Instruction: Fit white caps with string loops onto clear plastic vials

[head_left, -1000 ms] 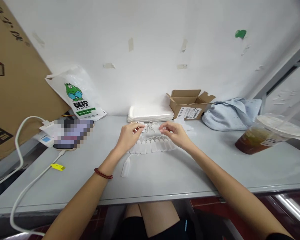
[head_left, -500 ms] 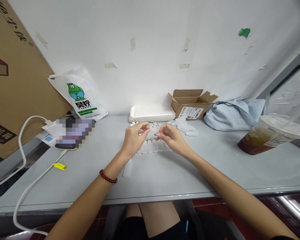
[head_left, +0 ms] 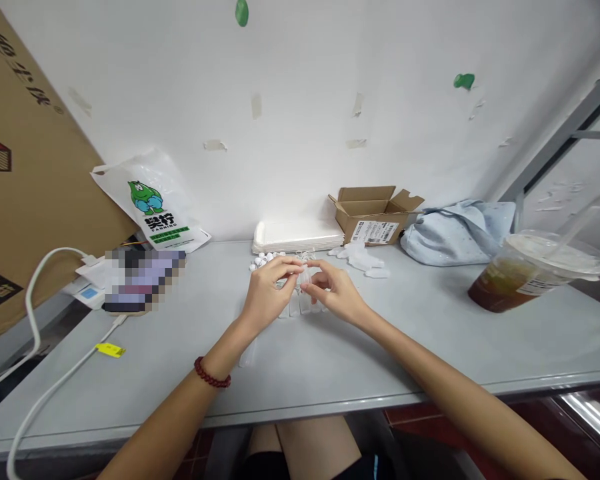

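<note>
My left hand (head_left: 269, 288) and my right hand (head_left: 339, 291) meet above the middle of the table, fingertips almost touching. Both are closed in a pinch around a small clear plastic piece (head_left: 304, 273), partly covered by the fingers. Below them lies a row of flat translucent plastic pieces (head_left: 295, 307), partly hidden by my hands. Small white round pieces (head_left: 264, 259) are heaped beyond my left hand. Just past the fingertips are some thin clear pieces (head_left: 307, 255), too small to name. A loose pile of translucent pieces (head_left: 361, 257) lies beyond my right hand.
Against the wall stand a stack of white trays (head_left: 297, 237) and an open cardboard box (head_left: 367, 220). A light blue cloth bag (head_left: 455, 233) and a drink cup (head_left: 505, 280) are at the right. On the left are a phone (head_left: 147, 283), a white cable (head_left: 45, 400) and a plastic bag (head_left: 155, 207).
My hands have come closer together, and the right fingertips now meet the left at the small clear piece. The whole view has shifted slightly, so the wall and table appear lower.
</note>
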Motion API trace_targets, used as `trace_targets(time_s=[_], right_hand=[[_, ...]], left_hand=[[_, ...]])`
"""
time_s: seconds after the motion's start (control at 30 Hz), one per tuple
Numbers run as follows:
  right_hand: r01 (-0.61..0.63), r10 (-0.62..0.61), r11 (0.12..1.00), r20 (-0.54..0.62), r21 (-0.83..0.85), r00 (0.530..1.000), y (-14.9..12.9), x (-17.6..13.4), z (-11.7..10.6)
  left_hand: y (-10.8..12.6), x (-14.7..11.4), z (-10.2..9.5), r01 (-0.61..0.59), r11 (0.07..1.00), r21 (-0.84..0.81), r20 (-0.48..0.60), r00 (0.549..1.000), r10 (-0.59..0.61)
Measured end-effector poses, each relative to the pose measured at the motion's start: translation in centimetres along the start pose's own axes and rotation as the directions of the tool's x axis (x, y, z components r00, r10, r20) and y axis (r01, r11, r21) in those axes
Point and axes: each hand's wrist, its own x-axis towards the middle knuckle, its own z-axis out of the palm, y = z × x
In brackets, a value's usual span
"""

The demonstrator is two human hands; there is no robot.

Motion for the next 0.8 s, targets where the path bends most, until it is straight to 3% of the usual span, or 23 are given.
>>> trace_targets(time_s=[0.17,0.27,0.37,0.53,0.7,0.8], right_hand=[[0.008,-0.008,1.0,-0.023,0.003,1.0,0.1,-0.2,-0.1],[0.012,-0.012,1.0,-0.039,-0.001,0.999,0.1,-0.2,-0.2],[0.025,-0.026,1.0,-0.052,-0.006,0.998,0.0,-0.1,-0.2],[0.019,-0.017,0.999,-0.075,0.027,0.997,0.2,-0.1,-0.2],[-0.046,0.052,0.988,-0.038,0.149,0.998,0.1,-0.1,-0.1],[-0.076,0.079,0.973,-0.003,0.219,0.997,-0.2,-0.1,-0.1]], left_hand=[[0.2,0.0,-0.1,-0.049,0.998,0.04,-0.035,0.998,0.05],[0.1,-0.1,-0.2,-0.019,0.999,0.035,-0.042,0.999,0.02],[-0.1,-0.1,-0.2,0.007,1.0,0.019,-0.017,1.0,-0.007],[0.0,-0.1,-0.3,-0.05,0.997,0.064,0.007,0.999,0.05],[0.4,0.2,-1.0,-0.043,0.996,0.074,0.088,0.995,0.037],[0.4,0.3,-1.5,-0.1,0.993,0.059,0.146,0.985,0.09]])
